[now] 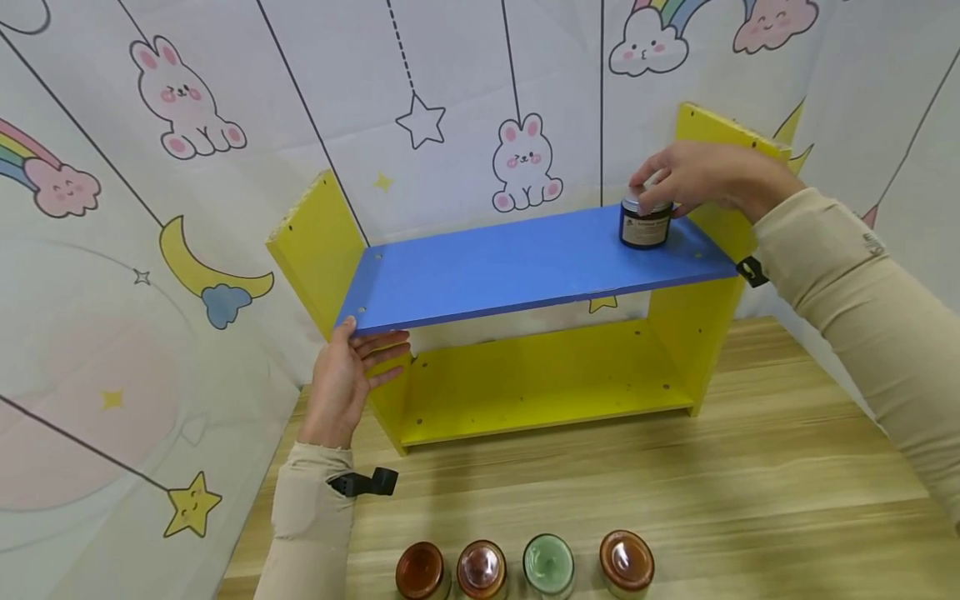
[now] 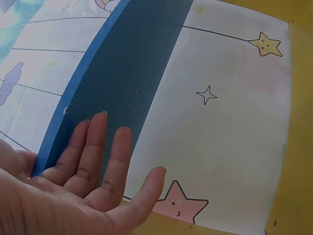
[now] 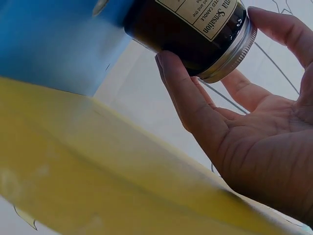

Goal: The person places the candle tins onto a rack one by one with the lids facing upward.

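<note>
My right hand (image 1: 693, 177) holds a dark glass candle jar (image 1: 643, 232) by its silver lid, fingers and thumb on either side. The jar is upright at the right end of the blue shelf board (image 1: 510, 267). In the right wrist view the label (image 3: 208, 14) on the candle jar partly reads "Scented Candle". At the board's front left corner, my left hand (image 1: 345, 379) grips the edge, thumb on top and fingers below. The left wrist view shows those fingers (image 2: 117, 164) loosely spread beneath the board.
The blue board spans a yellow shelf unit with upright side panels (image 1: 318, 250) and a bottom board (image 1: 525, 383). Several upturned-looking jars, amber (image 1: 626, 560) and one green (image 1: 548, 563), line the wooden table's (image 1: 750, 483) near edge. A cartoon-printed cloth (image 1: 450, 183) hangs behind.
</note>
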A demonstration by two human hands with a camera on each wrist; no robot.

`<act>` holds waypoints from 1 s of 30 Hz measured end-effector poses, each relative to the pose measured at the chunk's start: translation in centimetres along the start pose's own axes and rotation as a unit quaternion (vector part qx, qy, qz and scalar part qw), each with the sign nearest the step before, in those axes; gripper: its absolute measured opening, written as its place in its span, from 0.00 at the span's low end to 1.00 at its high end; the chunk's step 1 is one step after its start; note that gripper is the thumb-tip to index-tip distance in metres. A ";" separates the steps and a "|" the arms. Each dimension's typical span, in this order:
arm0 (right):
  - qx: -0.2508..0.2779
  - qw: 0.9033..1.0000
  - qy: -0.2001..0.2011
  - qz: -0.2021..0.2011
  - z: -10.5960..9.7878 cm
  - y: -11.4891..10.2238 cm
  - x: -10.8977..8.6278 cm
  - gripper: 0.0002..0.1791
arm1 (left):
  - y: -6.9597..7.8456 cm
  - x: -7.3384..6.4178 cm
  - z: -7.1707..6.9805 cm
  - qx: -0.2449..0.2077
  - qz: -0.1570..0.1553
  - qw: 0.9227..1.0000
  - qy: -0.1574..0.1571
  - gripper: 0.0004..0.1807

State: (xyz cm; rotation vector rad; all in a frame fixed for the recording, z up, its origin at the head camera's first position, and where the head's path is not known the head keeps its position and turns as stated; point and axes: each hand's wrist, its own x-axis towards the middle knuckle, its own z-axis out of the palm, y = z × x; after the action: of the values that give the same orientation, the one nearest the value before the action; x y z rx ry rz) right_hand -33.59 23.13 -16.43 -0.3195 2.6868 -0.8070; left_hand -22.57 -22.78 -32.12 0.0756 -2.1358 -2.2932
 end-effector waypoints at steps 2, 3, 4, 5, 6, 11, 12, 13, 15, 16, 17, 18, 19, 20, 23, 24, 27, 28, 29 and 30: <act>0.000 1.000 0.001 0.001 0.1 0.0 -0.1 0.37 | -0.1 0.0 0.0 -0.001 -0.001 1.000 0.000 0.33; -0.002 1.000 0.002 0.002 0.1 0.1 -0.1 0.38 | -0.1 0.0 0.0 -0.001 -0.001 1.000 0.000 0.33; -0.006 1.000 0.005 0.002 0.1 0.1 -0.2 0.39 | -0.1 -0.1 0.0 -0.001 0.000 1.000 0.000 0.33; -0.008 1.000 0.007 0.003 0.2 0.1 -0.3 0.40 | -0.1 -0.1 0.0 -0.001 0.000 1.000 0.000 0.33; -0.010 1.000 0.010 0.004 0.2 0.1 -0.4 0.42 | -0.2 -0.1 0.0 -0.001 0.000 1.000 -0.001 0.33; -0.038 0.998 0.052 0.015 0.7 -0.1 -1.4 0.53 | -0.2 -0.2 0.0 0.000 -0.003 1.000 0.000 0.33; -0.047 0.997 0.065 0.014 0.9 -0.2 -1.8 0.55 | -0.1 -0.2 0.0 0.000 -0.002 1.000 0.001 0.33; -0.054 0.995 0.080 0.012 1.0 -0.3 -2.1 0.57 | -0.1 -0.2 0.0 0.001 -0.001 1.000 0.001 0.33; -0.057 0.992 0.110 0.003 1.4 -0.4 -2.8 0.59 | -0.1 -0.2 0.0 0.002 0.000 1.000 0.002 0.33; -0.056 0.991 0.122 -0.003 1.6 -0.5 -3.2 0.59 | -0.1 -0.1 0.0 0.001 0.001 1.000 0.002 0.33; -0.049 0.990 0.133 -0.011 1.8 -0.5 -3.6 0.59 | -0.1 -0.1 0.0 0.001 0.001 1.000 0.002 0.33; -0.039 0.989 0.141 -0.018 2.0 -0.5 -4.0 0.59 | 0.0 -0.1 0.0 0.000 0.001 1.000 0.002 0.33; -0.031 0.988 0.149 -0.022 2.3 -0.5 -4.4 0.59 | 0.0 -0.1 0.1 -0.001 0.002 1.000 0.002 0.33; -0.026 0.987 0.156 -0.027 2.5 -0.5 -4.7 0.58 | 0.0 -0.1 0.1 -0.002 0.003 1.000 0.002 0.33; -0.010 0.985 0.170 -0.037 3.2 -0.4 -5.7 0.57 | 0.0 -0.1 0.1 -0.003 0.004 1.000 0.000 0.33; -0.008 0.984 0.174 -0.038 3.5 -0.4 -6.1 0.56 | 0.0 -0.1 0.1 -0.004 0.004 1.000 0.000 0.33; 0.008 0.983 0.178 -0.045 4.2 -0.2 -7.0 0.56 | 0.0 -0.1 0.1 -0.003 0.002 1.000 0.001 0.33; 0.014 0.983 0.178 -0.047 4.4 -0.2 -7.3 0.55 | 0.0 -0.1 0.1 -0.003 0.001 1.000 0.002 0.33; 0.018 0.983 0.177 -0.050 4.6 -0.1 -7.6 0.56 | 0.0 -0.1 0.1 -0.003 0.000 1.000 0.003 0.33; 0.021 0.983 0.176 -0.053 4.8 0.0 -7.9 0.56 | 0.0 -0.1 0.1 -0.003 0.000 1.000 0.003 0.33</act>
State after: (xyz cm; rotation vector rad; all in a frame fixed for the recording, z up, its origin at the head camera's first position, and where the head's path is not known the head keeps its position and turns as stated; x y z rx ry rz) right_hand -24.52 23.13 -18.38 -0.3388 2.9932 -1.0349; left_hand -22.51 -22.71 -32.16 0.0825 -2.1265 -2.2961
